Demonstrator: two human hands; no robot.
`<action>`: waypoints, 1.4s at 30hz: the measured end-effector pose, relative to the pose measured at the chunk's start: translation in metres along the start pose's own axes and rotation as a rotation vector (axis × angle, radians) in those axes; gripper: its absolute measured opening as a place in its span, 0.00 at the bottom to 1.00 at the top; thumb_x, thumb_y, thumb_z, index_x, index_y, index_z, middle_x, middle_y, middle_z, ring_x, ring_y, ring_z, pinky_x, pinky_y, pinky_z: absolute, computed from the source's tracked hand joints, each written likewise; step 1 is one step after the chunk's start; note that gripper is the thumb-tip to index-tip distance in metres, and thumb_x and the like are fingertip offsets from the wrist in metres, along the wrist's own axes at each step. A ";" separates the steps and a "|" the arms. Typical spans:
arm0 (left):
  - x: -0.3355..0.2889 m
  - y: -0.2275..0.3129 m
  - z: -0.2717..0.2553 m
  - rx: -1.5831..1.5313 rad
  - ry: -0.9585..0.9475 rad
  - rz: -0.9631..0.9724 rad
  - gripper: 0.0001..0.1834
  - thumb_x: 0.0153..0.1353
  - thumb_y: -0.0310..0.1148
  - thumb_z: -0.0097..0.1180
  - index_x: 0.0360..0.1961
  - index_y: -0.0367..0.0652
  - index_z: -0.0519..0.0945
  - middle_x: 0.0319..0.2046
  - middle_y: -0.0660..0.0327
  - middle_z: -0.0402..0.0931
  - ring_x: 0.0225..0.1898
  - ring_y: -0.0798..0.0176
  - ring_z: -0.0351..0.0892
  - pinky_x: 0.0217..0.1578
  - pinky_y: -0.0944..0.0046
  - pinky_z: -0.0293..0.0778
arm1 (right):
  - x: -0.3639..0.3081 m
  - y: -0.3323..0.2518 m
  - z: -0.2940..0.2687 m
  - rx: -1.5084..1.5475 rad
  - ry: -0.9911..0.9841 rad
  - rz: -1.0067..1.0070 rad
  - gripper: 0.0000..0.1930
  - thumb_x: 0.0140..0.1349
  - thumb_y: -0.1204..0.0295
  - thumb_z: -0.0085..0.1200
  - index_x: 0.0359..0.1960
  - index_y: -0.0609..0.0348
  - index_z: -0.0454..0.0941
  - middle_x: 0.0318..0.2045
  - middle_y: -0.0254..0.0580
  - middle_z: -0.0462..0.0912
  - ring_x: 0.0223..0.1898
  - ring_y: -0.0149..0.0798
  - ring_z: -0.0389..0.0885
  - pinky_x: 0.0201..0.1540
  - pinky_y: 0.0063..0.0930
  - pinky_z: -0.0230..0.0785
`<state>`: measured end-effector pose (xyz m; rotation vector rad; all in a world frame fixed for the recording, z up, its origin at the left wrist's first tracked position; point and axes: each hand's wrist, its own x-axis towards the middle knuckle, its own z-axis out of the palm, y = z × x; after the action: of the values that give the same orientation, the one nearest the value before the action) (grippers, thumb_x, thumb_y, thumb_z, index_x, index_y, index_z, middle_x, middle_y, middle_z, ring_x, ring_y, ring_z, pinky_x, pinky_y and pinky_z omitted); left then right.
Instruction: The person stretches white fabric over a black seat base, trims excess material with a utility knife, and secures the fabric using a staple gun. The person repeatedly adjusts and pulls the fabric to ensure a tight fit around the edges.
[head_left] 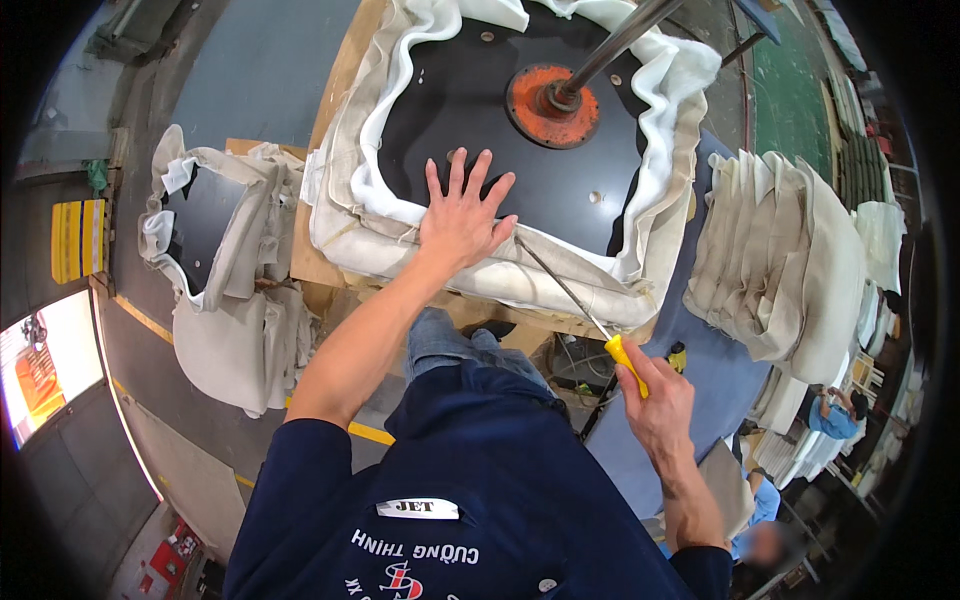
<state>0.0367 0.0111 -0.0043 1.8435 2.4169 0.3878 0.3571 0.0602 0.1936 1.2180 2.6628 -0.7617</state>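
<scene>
My left hand (463, 212) lies flat with fingers spread on the near edge of a black board (470, 110) that is wrapped around its rim in white padding and beige fabric (372, 225). My right hand (660, 400) grips the yellow handle of a long thin metal tool (570, 292). Its shaft runs up and left, with the tip at the fabric edge just right of my left hand. An orange round flange with a metal pole (553, 100) stands on the board's middle.
A second fabric-wrapped black piece (215, 250) sits at the left. A stack of folded beige covers (785, 255) stands on a blue surface at the right. Other people sit low at the right edge (830, 410). The wooden workbench edge (320, 270) shows under the board.
</scene>
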 end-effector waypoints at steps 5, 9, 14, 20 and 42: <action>0.001 -0.004 0.000 0.030 0.010 0.021 0.35 0.66 0.57 0.54 0.71 0.59 0.67 0.76 0.51 0.51 0.76 0.34 0.45 0.68 0.18 0.44 | -0.014 0.046 0.054 0.812 -0.182 0.538 0.19 0.74 0.65 0.55 0.62 0.59 0.81 0.30 0.29 0.84 0.29 0.20 0.73 0.32 0.22 0.67; 0.005 -0.003 -0.002 0.058 -0.022 0.023 0.34 0.67 0.58 0.51 0.72 0.59 0.66 0.76 0.51 0.51 0.76 0.34 0.45 0.69 0.18 0.42 | -0.034 0.035 0.090 0.326 0.188 0.031 0.22 0.73 0.65 0.56 0.65 0.59 0.78 0.27 0.30 0.83 0.23 0.20 0.71 0.28 0.20 0.64; 0.003 -0.005 0.002 0.066 -0.006 0.044 0.34 0.68 0.58 0.50 0.72 0.60 0.66 0.76 0.51 0.51 0.77 0.34 0.44 0.70 0.19 0.40 | -0.036 0.038 0.112 1.138 -0.200 0.635 0.22 0.76 0.63 0.52 0.68 0.56 0.75 0.25 0.31 0.80 0.17 0.18 0.63 0.19 0.15 0.55; 0.003 -0.006 -0.001 0.052 -0.020 0.050 0.33 0.69 0.58 0.50 0.72 0.60 0.66 0.76 0.51 0.51 0.77 0.35 0.44 0.70 0.19 0.40 | -0.043 0.032 0.124 1.209 -0.146 0.599 0.23 0.74 0.65 0.54 0.68 0.56 0.74 0.26 0.31 0.80 0.16 0.18 0.61 0.18 0.15 0.52; -0.006 0.010 0.003 -0.015 0.028 0.003 0.33 0.68 0.55 0.53 0.71 0.58 0.68 0.75 0.50 0.52 0.76 0.35 0.44 0.69 0.19 0.41 | -0.066 0.046 0.141 1.319 -0.183 0.501 0.20 0.75 0.63 0.54 0.62 0.61 0.76 0.28 0.31 0.80 0.26 0.23 0.72 0.29 0.19 0.66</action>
<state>0.0479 0.0085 -0.0056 1.8482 2.4231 0.4334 0.4208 -0.0282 0.0730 1.7087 1.3675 -2.4389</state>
